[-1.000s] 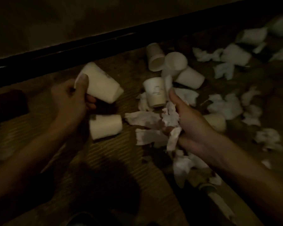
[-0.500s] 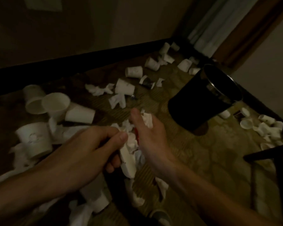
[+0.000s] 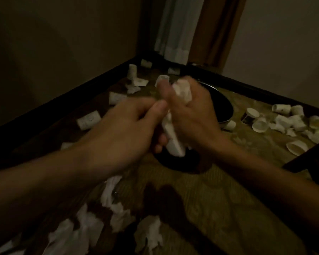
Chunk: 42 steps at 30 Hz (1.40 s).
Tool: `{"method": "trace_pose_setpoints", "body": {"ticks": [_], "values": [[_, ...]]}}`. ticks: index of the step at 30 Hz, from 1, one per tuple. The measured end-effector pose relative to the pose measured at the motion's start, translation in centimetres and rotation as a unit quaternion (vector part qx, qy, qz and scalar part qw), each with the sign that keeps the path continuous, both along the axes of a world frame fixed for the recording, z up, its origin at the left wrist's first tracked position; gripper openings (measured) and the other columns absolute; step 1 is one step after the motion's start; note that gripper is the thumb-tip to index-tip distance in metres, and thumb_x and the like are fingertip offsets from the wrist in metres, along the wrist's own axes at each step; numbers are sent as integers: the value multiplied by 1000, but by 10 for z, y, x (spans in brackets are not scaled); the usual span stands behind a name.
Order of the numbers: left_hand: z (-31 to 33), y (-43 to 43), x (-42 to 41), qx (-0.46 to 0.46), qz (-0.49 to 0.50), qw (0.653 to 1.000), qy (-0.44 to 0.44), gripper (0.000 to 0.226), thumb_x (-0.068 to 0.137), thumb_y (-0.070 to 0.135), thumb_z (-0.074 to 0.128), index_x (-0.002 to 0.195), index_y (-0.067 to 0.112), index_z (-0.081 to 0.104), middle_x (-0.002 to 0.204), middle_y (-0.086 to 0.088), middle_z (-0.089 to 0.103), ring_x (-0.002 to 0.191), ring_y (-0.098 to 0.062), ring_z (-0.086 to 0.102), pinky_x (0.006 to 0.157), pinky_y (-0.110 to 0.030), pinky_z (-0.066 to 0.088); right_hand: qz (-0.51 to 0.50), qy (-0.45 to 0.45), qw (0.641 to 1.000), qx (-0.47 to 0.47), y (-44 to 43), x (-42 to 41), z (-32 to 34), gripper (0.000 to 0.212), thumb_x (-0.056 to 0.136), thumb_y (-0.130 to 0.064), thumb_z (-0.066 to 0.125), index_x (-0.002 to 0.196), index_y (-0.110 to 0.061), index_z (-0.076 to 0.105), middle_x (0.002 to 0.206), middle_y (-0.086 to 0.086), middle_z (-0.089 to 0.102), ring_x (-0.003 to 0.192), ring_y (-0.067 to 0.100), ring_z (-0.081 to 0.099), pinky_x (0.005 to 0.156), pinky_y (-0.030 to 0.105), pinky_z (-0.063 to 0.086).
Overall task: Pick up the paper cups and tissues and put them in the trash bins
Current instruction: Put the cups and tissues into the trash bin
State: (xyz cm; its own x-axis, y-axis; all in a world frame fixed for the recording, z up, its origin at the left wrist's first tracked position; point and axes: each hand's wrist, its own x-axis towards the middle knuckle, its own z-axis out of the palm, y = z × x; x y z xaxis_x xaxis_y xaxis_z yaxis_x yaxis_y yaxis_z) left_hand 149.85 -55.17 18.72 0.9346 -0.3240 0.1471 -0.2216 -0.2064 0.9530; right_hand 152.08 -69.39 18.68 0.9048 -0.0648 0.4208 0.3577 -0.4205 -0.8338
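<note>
My left hand [image 3: 125, 126] grips a crushed white paper cup [image 3: 171, 135], whose lower end sticks out below my fingers. Right beside it, my right hand [image 3: 193, 115] clutches a wad of white tissues [image 3: 182, 91]. Both hands are held together just above and in front of the black trash bin [image 3: 226, 109], which they mostly hide. Several paper cups [image 3: 88, 120] lie along the left wall, and more cups [image 3: 260, 126] are piled on the right. Torn tissues [image 3: 110, 197] lie on the carpet near me.
The bin stands in a dim room corner with a dark skirting board [image 3: 44, 111] and curtains [image 3: 175, 28] behind it. A dark furniture leg [image 3: 307, 159] juts in at the right edge. Patterned carpet [image 3: 219, 208] lies bare in front of the bin.
My view has swung right toward the corner. Both hands, still holding the cup and the tissues, have moved up to the bin, which now sits directly behind them.
</note>
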Motion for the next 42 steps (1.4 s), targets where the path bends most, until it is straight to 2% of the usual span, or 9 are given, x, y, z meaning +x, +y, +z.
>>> {"method": "trace_pose_setpoints", "body": {"ticks": [6,12,16,21,25,28,36,40,42], "values": [[9,-88,99,99,-31,994,-20,34,104,36,38,92,21,66,75,-4,72,67,-16,70,54,-24,55,-123,17,991,-51,-82,87,-4,31,93,-55,53,90,-24,49,85,-8,56,77,7,57,64,25,42],[-24,-114,143,305,-65,948,-59,34,106,33,34,99,17,63,100,-7,66,94,-21,64,73,-32,47,-110,202,963,-139,-115,121,-47,74,92,-67,40,138,-9,41,135,7,51,117,21,52,77,22,40],[-32,-116,153,390,-65,913,-98,30,102,32,47,97,11,67,90,-4,67,88,-23,64,67,-29,44,-37,282,938,-198,-120,122,-44,80,92,-74,14,107,-18,70,106,1,68,99,19,63,74,26,38],[-27,-101,146,351,-50,925,-135,20,96,29,59,114,23,67,105,9,61,92,-8,60,73,-23,48,-14,255,918,-302,-128,103,-35,65,96,-67,22,107,-25,70,98,-1,68,87,16,63,66,27,44],[-27,-76,106,271,-16,950,-156,9,95,30,60,94,26,68,77,18,59,69,11,58,53,-3,39,-28,101,947,-303,-125,56,-36,31,97,-43,53,108,-19,69,104,-6,68,97,9,63,84,29,50],[-37,-54,58,292,-52,943,-152,16,92,38,62,82,27,67,69,17,59,64,19,55,51,1,35,-15,5,966,-260,-113,2,-50,26,95,-33,56,103,-12,68,97,-6,64,93,8,60,84,24,46],[-140,-13,-78,433,-218,874,37,22,87,51,57,97,34,67,72,21,54,70,5,56,54,-14,36,69,109,950,-285,-66,-136,-160,11,82,-17,74,86,-7,72,81,6,68,75,18,61,69,26,40],[-195,-7,-119,406,-202,884,114,23,92,35,62,114,26,66,103,9,67,97,-10,63,80,-33,52,204,309,869,-327,-66,-181,-221,37,88,-35,69,118,-14,68,114,-1,65,105,16,61,79,5,32],[-215,-5,-134,361,-179,903,151,22,94,31,61,115,26,65,109,7,67,99,-8,62,83,-33,52,238,344,845,-334,-65,-199,-236,45,86,-34,73,125,-14,64,126,4,61,114,17,58,86,6,28]]}}
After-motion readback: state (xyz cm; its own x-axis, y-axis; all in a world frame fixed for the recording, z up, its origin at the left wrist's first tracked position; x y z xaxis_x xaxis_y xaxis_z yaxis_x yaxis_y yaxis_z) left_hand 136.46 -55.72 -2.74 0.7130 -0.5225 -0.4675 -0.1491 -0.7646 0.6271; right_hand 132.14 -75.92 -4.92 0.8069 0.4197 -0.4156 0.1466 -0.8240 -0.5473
